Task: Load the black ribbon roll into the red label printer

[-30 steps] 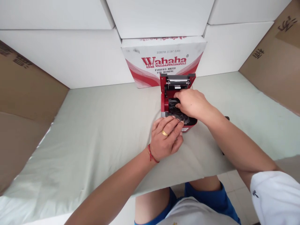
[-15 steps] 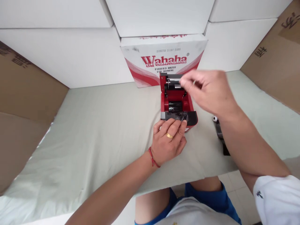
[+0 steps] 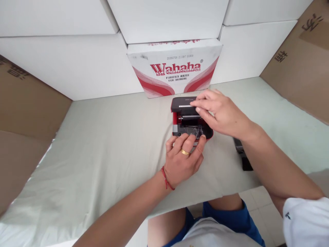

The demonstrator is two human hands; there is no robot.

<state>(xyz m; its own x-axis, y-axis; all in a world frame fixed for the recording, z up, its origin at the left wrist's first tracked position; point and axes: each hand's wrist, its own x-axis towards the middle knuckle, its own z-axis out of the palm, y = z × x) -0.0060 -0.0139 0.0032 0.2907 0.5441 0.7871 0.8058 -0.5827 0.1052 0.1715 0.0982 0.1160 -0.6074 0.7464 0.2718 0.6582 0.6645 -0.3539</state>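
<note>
A small red and black label printer (image 3: 175,119) stands on the cloth, its hinged black lid (image 3: 180,102) tilted partway down over the body. A roller (image 3: 189,117) shows under the lid's edge, above a dark inside. My left hand (image 3: 183,154) grips the printer's front edge with bent fingers, near some clear, crinkled film (image 3: 197,130). On the lid's right front part rests my right hand (image 3: 221,111), its thumb and fingers closed around the edge. That hand hides the printer's right side.
Behind the printer stands a white and red Wahaha water carton (image 3: 174,68), with white boxes (image 3: 102,65) stacked behind. Brown cartons (image 3: 295,65) flank the cloth-covered table (image 3: 115,144). A black object (image 3: 246,163) lies partly under my right forearm.
The lid has swung from upright down toward the body, and my right hand has moved lower with it. My left hand stays at the printer's front. The view has shifted slightly.
</note>
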